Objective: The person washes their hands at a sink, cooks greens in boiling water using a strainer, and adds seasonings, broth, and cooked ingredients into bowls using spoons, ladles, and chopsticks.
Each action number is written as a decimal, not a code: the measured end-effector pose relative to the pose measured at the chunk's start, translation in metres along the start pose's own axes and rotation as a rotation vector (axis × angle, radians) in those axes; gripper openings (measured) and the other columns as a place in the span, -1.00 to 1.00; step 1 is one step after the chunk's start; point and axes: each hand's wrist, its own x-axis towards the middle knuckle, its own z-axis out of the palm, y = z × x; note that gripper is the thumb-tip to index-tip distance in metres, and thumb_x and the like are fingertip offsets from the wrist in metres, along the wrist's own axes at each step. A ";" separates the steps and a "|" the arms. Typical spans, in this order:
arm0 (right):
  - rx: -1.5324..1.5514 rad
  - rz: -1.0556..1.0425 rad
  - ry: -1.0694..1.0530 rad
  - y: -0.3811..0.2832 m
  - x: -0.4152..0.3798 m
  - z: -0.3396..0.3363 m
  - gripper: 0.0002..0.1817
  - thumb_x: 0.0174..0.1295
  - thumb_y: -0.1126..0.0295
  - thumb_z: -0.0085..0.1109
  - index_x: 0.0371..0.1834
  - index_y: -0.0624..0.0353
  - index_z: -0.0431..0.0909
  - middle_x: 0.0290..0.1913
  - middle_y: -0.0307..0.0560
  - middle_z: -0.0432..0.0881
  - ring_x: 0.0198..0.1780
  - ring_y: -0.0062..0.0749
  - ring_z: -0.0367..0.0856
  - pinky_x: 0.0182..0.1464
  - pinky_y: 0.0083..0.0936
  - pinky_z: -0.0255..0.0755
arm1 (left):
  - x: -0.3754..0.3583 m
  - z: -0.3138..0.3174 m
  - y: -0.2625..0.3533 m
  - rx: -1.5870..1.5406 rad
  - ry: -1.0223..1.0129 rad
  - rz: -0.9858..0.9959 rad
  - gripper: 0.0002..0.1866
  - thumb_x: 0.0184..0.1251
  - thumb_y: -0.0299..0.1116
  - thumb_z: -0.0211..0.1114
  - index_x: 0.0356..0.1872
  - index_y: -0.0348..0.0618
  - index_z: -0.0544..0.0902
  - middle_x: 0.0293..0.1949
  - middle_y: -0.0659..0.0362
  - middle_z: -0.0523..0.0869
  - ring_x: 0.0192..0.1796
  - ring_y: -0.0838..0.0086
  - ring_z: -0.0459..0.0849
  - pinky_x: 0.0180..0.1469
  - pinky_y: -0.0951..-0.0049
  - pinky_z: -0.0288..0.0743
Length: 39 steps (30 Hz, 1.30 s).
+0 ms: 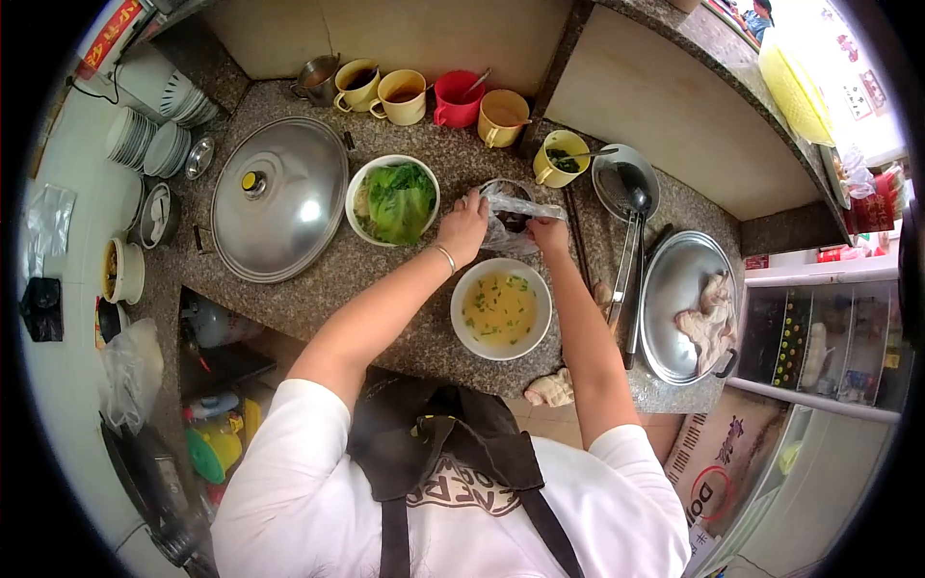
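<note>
A clear plastic bag (521, 206) is stretched between my two hands at the middle of the counter. My left hand (464, 227) pinches its left edge, and my right hand (548, 235) grips its right edge. Something dark shows inside or under the bag; I cannot make out what it is. Just below the hands stands a white bowl of yellowish broth (501, 308) with chopped green bits floating in it. To the left of my left hand, a white bowl (358, 231) is filled with green lettuce leaves (400, 202).
Several mugs (400, 96) line the back wall, with another yellow mug (562, 159) nearer. A large metal lid (279, 197) lies at left. Ladles (631, 231) and a steel pan (665, 337) holding raw meat (708, 323) are at right. A cloth (549, 387) hangs at the front edge.
</note>
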 end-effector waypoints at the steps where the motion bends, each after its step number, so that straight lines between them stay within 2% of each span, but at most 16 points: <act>1: -0.009 0.000 -0.030 -0.001 0.000 -0.001 -0.80 0.05 0.38 0.19 -0.41 0.35 0.60 -0.60 -0.15 0.57 -0.61 -0.53 0.46 -0.54 -0.52 0.31 | 0.001 -0.003 -0.001 0.024 -0.001 0.000 -0.27 -0.04 -0.68 0.13 0.27 -0.30 0.12 0.28 -0.12 0.05 0.15 0.04 0.35 -0.35 0.49 0.60; 4: 0.240 0.006 0.027 -0.004 -0.002 0.001 -0.83 0.02 0.43 0.18 -0.54 0.36 0.58 -0.64 -0.15 0.52 -0.66 -0.54 0.39 -0.61 -0.51 0.23 | 0.004 -0.011 -0.001 0.053 -0.074 -0.011 -0.26 -0.02 -0.69 0.11 0.28 -0.34 0.07 0.28 -0.12 0.05 0.17 0.04 0.33 -0.40 0.52 0.59; 10: 0.198 0.043 -0.044 -0.013 -0.008 -0.012 -0.76 -0.02 0.42 0.19 -0.72 0.37 0.50 -0.74 -0.12 0.45 -0.77 -0.52 0.29 -0.70 -0.52 0.12 | 0.013 0.006 -0.001 0.004 -0.100 -0.053 -0.21 -0.07 -0.67 0.18 0.28 -0.37 0.05 0.28 -0.14 0.04 0.12 0.04 0.38 -0.40 0.53 0.59; 13: 0.079 0.043 -0.033 -0.006 -0.002 -0.013 -0.74 -0.03 0.41 0.20 -0.73 0.37 0.49 -0.77 -0.13 0.42 -0.80 -0.50 0.27 -0.71 -0.51 0.12 | 0.013 0.016 -0.001 0.021 -0.047 -0.053 -0.22 -0.05 -0.65 0.17 0.28 -0.38 0.05 0.25 -0.15 0.08 0.06 0.06 0.43 -0.38 0.52 0.59; 15: 0.036 0.061 -0.025 -0.008 -0.005 -0.018 -0.76 -0.03 0.42 0.20 -0.71 0.38 0.50 -0.75 -0.13 0.43 -0.77 -0.50 0.30 -0.69 -0.50 0.15 | 0.013 0.015 0.001 0.004 -0.067 -0.074 -0.26 0.02 -0.57 0.17 0.27 -0.41 0.05 0.25 -0.15 0.11 0.01 0.13 0.44 -0.23 0.47 0.58; 21: 0.082 -0.042 -0.022 -0.005 -0.017 -0.039 -0.79 -0.03 0.40 0.19 -0.58 0.38 0.55 -0.66 -0.13 0.49 -0.63 -0.50 0.40 -0.55 -0.49 0.26 | 0.013 0.008 -0.008 -0.005 0.039 -0.065 -0.29 0.01 -0.59 0.16 0.25 -0.40 0.08 0.15 -0.11 0.22 -0.07 0.18 0.50 -0.26 0.49 0.58; 22: 0.042 -0.072 -0.042 -0.013 -0.024 -0.047 -0.79 -0.02 0.39 0.19 -0.55 0.38 0.56 -0.64 -0.14 0.50 -0.60 -0.51 0.42 -0.51 -0.50 0.28 | 0.012 0.005 -0.010 -0.047 0.076 -0.065 -0.41 0.02 -0.58 0.14 0.17 -0.39 0.23 0.04 -0.12 0.33 -0.16 0.17 0.55 -0.25 0.42 0.56; 23: 0.042 -0.072 -0.041 -0.022 -0.032 -0.055 -0.79 -0.02 0.39 0.19 -0.55 0.38 0.56 -0.64 -0.14 0.50 -0.60 -0.51 0.42 -0.51 -0.50 0.28 | 0.014 0.005 -0.013 -0.047 0.076 -0.064 -0.41 0.02 -0.58 0.14 0.17 -0.39 0.23 0.04 -0.12 0.33 -0.16 0.17 0.55 -0.25 0.42 0.56; 26: 0.081 -0.113 -0.093 -0.036 -0.041 -0.075 -0.83 0.02 0.43 0.16 -0.56 0.35 0.55 -0.61 -0.16 0.52 -0.57 -0.55 0.41 -0.48 -0.50 0.30 | 0.017 0.002 -0.027 -0.314 0.167 -0.032 -0.72 0.07 -0.56 0.06 -0.13 -0.33 0.48 -0.14 -0.17 0.50 -0.30 0.15 0.60 -0.20 0.29 0.52; 27: 0.080 -0.114 -0.091 -0.036 -0.038 -0.082 -0.83 0.02 0.43 0.16 -0.56 0.35 0.55 -0.61 -0.16 0.52 -0.57 -0.55 0.41 -0.48 -0.50 0.30 | 0.019 -0.001 -0.032 -0.314 0.168 -0.031 -0.72 0.07 -0.56 0.06 -0.13 -0.33 0.48 -0.14 -0.17 0.50 -0.30 0.15 0.60 -0.20 0.29 0.52; 30: 0.172 -0.169 -0.227 -0.052 -0.044 -0.101 -0.86 -0.01 0.45 0.14 -0.56 0.33 0.54 -0.64 -0.23 0.47 -0.60 -0.61 0.35 -0.53 -0.57 0.23 | 0.026 -0.021 -0.039 -1.386 -0.089 -0.382 -0.72 0.18 -0.56 -0.08 -0.12 -0.29 0.51 -0.18 -0.03 0.61 -0.20 0.27 0.61 -0.15 0.24 0.52; 31: 0.173 -0.172 -0.227 -0.051 -0.042 -0.102 -0.86 -0.01 0.45 0.14 -0.56 0.33 0.54 -0.64 -0.23 0.47 -0.60 -0.61 0.35 -0.53 -0.57 0.23 | 0.023 -0.028 -0.039 -1.385 -0.085 -0.380 -0.72 0.18 -0.56 -0.08 -0.12 -0.29 0.51 -0.18 -0.03 0.61 -0.20 0.27 0.61 -0.15 0.24 0.52; 33: 0.235 -0.211 -0.329 -0.050 -0.035 -0.105 -0.88 -0.04 0.46 0.12 -0.57 0.31 0.51 -0.66 -0.29 0.42 -0.62 -0.65 0.29 -0.56 -0.61 0.18 | 0.013 -0.042 -0.040 -2.124 -0.122 -0.456 -0.67 0.25 -0.49 -0.06 0.06 -0.24 0.38 -0.05 0.06 0.54 -0.05 0.32 0.55 -0.04 0.24 0.50; 35: 0.259 -0.240 -0.369 -0.063 -0.043 -0.107 -0.90 -0.06 0.47 0.11 -0.58 0.29 0.49 -0.66 -0.32 0.39 -0.62 -0.67 0.26 -0.57 -0.65 0.14 | 0.006 -0.041 -0.041 -2.233 -0.164 -0.570 -0.66 0.30 -0.43 -0.12 0.09 -0.25 0.34 -0.02 0.04 0.52 0.01 0.29 0.51 0.05 0.23 0.45; 37: 0.275 -0.286 -0.382 -0.074 -0.055 -0.106 -0.91 -0.07 0.48 0.10 -0.58 0.28 0.47 -0.65 -0.33 0.40 -0.62 -0.68 0.26 -0.56 -0.67 0.14 | -0.004 -0.027 -0.046 -2.473 -0.197 -0.416 -0.66 0.33 -0.38 -0.19 0.07 -0.24 0.36 0.03 0.03 0.48 0.04 0.27 0.48 0.10 0.22 0.40; 39: 0.272 -0.278 -0.421 -0.079 -0.062 -0.106 -0.91 -0.08 0.48 0.10 -0.57 0.30 0.48 -0.64 -0.33 0.41 -0.60 -0.67 0.28 -0.54 -0.67 0.16 | -0.017 -0.023 -0.046 -2.469 -0.134 -0.395 -0.64 0.33 -0.37 -0.23 0.08 -0.24 0.34 0.05 0.03 0.46 0.06 0.27 0.46 0.13 0.23 0.38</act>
